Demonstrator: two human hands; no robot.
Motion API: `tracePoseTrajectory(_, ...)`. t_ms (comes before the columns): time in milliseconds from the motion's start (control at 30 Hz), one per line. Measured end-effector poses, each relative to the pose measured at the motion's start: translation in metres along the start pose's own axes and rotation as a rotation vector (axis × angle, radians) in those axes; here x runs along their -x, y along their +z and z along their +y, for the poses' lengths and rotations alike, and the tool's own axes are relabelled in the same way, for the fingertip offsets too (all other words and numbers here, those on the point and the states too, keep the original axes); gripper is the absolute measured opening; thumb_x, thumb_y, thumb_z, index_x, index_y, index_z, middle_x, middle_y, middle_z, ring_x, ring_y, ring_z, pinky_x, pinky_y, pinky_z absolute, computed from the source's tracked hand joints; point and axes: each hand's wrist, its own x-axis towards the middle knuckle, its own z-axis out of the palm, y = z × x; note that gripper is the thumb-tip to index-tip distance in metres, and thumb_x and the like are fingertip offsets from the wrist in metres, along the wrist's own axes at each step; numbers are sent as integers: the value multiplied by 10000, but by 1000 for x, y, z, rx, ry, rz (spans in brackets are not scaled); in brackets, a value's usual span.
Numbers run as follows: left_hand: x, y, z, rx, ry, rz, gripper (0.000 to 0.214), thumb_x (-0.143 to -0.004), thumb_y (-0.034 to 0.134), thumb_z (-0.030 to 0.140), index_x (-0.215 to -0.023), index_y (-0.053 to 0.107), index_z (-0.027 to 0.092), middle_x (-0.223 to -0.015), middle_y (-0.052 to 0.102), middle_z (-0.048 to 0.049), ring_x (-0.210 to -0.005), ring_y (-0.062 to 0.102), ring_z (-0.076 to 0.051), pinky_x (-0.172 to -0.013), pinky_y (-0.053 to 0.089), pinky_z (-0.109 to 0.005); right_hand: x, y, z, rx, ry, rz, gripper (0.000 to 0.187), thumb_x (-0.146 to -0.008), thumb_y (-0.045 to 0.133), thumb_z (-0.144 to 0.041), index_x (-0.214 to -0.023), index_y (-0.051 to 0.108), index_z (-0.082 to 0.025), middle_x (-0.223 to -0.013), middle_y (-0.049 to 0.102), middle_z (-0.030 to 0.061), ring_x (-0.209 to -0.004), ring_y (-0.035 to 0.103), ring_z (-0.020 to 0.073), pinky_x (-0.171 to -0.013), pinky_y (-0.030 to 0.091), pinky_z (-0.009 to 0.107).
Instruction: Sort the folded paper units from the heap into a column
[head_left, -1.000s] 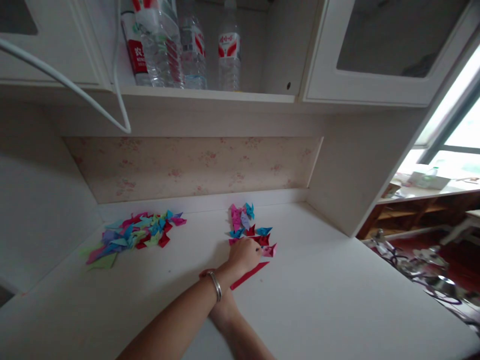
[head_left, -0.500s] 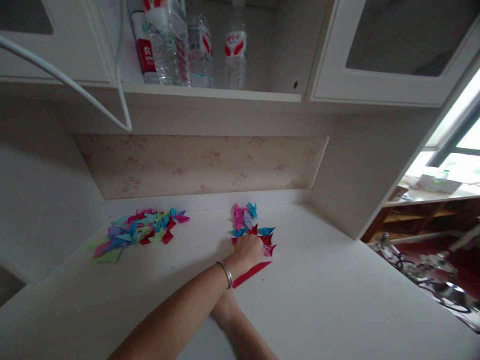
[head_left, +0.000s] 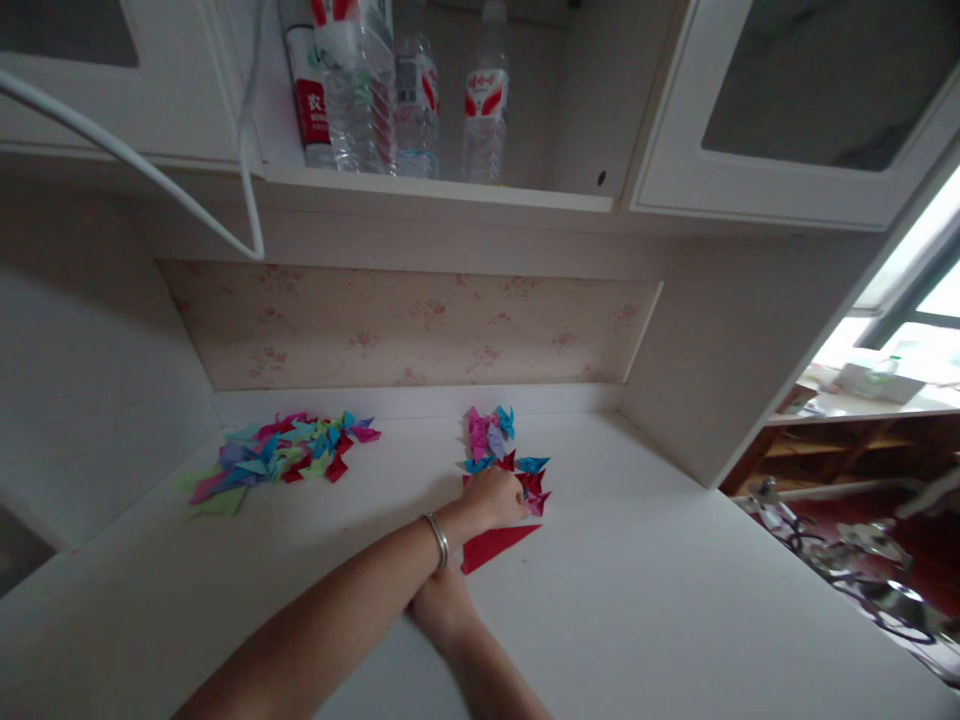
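Head view, from the left: a loose heap of small folded paper pieces in green, purple, blue, red and pink [head_left: 289, 455] lies left of centre on the white countertop [head_left: 637, 600]. Clear plastic bottles with red-and-white labels [head_left: 356, 110] stand in the open white cabinet at the upper centre.

Just below the middle of the frame the forearms cross. The right hand [head_left: 441, 603] rests low, beneath the left wrist with its silver bangle [head_left: 437, 541]; its fingers are hidden, so whether they are closed on anything cannot be told. The left hand [head_left: 489, 500] lies above it, fingers curled inward over the near edge of a cluster of small folded pink, blue, lavender and red paper shapes [head_left: 478, 434]; whether it pinches one cannot be told either.

Right of centre, just below the left hand, is a flat red paper triangle [head_left: 493, 547], its point toward the right.

For good handling, the crossed wrists are best parted so neither sleeveless arm drags the sheet; light fingertips should steady the triangle, edges matched before pressing any crease, with the cluster undisturbed.
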Motion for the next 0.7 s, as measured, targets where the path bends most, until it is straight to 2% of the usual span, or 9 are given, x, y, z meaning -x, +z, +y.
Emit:
tracePoseTrajectory(100,20,-22,-14,63,21,7,237,-733,601,410,-738,765,238,-712,736,-30,-669,640,-170,-575,400,-220,-1,5,0,-1,15,-27,133,-732,540,-226,-608,523,-183,-461,494,-44,-389,424,89,-390,291,198)
tracePoseTrajectory(233,61,-49,-49,209,45,52,303,-785,528,403,-736,759,214,-662,721,-15,-626,623,-161,-530,366,-210,-2,8,0,-29,28,-20,130,-755,551,-299,-765,569,-171,-514,510,-58,-377,431,73,-367,281,180)
tracePoseTrajectory(400,125,-67,-105,511,-114,163,278,-735,576,418,-644,726,201,-610,681,4,-598,575,-167,-548,374,-211,1,10,-4,-6,39,-2,172,-758,569,-334,-786,595,-167,-559,541,-48,-380,438,63,-368,282,177)
tracePoseTrajectory(500,158,-64,-128,660,-269,255,305,-719,591,454,-604,694,191,-579,630,19,-588,529,-156,-550,361,-215,2,11,-5,-12,59,1,217,-756,588,-382,-799,598,-169,-566,548,-45,-377,425,62,-366,277,178)
tracePoseTrajectory(600,182,-49,-137,793,-432,379,319,-700,614,476,-594,671,180,-541,569,29,-564,487,-139,-533,350,-214,3,11,-2,16,54,1,270,-760,598,-438,-808,601,-173,-573,550,-41,-379,416,65,-366,264,184)
tracePoseTrajectory(700,192,-32,-141,892,-515,384,340,-702,617,493,-599,643,170,-463,459,52,-473,394,-110,-464,288,-212,8,11,1,64,35,-8,301,-784,579,-480,-813,600,-181,-568,529,-45,-393,402,69,-380,264,190)
